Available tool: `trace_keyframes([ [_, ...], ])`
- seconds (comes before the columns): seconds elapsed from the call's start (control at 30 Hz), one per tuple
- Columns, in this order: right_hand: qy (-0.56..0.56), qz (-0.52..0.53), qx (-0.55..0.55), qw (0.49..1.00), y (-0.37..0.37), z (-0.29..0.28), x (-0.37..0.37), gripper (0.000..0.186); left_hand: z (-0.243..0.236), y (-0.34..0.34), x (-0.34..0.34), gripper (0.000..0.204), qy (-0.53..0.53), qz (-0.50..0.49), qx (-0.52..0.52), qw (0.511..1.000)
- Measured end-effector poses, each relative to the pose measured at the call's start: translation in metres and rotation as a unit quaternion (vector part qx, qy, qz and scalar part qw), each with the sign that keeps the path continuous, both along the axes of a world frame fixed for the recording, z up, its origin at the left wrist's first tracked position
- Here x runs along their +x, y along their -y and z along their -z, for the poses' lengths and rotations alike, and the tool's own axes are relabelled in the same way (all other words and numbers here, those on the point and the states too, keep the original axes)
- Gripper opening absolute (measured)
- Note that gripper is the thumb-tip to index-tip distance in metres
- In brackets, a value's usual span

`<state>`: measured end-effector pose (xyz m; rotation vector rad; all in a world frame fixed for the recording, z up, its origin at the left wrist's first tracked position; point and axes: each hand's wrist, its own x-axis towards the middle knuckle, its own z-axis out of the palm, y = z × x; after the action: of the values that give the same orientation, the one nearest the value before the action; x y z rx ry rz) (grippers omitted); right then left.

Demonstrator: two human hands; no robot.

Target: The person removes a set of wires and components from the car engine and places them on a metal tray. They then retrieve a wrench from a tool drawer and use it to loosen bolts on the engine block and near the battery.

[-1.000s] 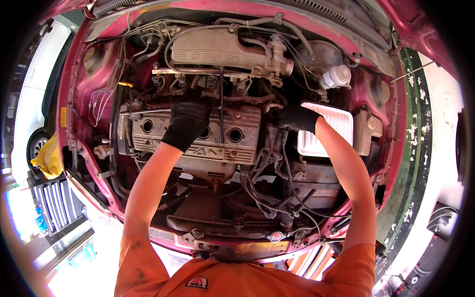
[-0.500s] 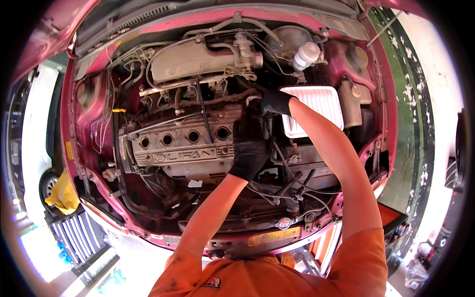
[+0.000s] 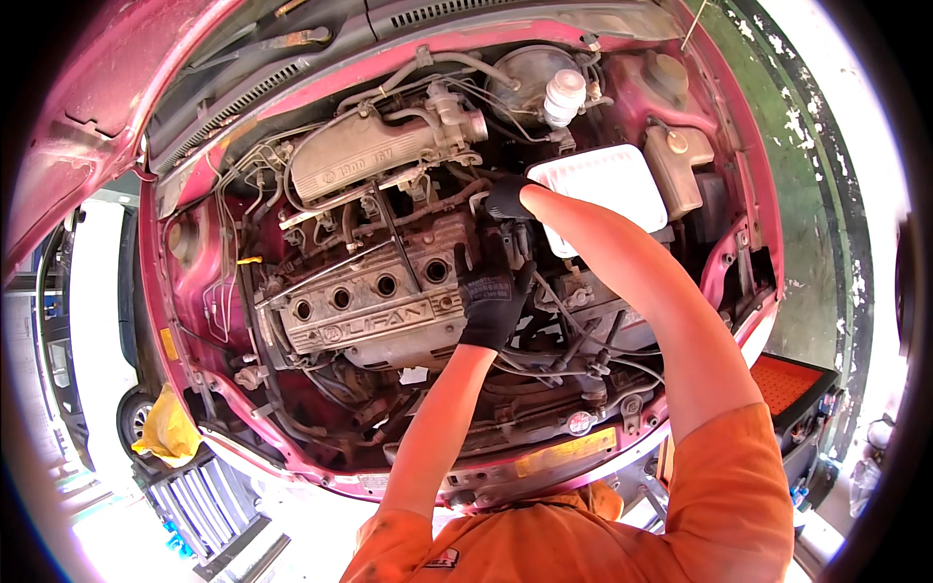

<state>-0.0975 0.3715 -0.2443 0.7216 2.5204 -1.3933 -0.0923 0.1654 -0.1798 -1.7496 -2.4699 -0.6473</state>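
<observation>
Dark leads (image 3: pixel 546 291) by the right end of the engine cover (image 3: pixel 374 306), just right of frame centre, were judged light and flexible, possibly brittle with age; their thicker ends seemed a safer hold than the wire. The left hand (image 3: pixel 489 299) lay just beside them, digits spread (any grip was lost in shadow). Above it, the right hand (image 3: pixel 507 197) curled near a pipe end (image 3: pixel 477 201); what it held could not be told. Toward upper right stood a whitish reservoir (image 3: pixel 565 97) and a tan tank (image 3: pixel 677 163), their contents unseen; at lower right, a red-bedded tray (image 3: pixel 780 384)
</observation>
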Motion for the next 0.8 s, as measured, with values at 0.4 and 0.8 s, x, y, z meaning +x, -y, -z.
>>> trace_keyframes([
  [0.4, -0.027, 0.004, -0.149, 0.988, -0.025, 0.042, 0.006, 0.031, 0.001, -0.005, 0.011, 0.071, 0.007, 0.037, -0.025, 0.999],
  [0.8, 0.025, 0.038, -0.063, 0.997, -0.002, -0.038, 0.021, 0.029, -0.004, -0.01, 0.01, 0.067, 0.025, 0.026, 0.013, 0.999],
])
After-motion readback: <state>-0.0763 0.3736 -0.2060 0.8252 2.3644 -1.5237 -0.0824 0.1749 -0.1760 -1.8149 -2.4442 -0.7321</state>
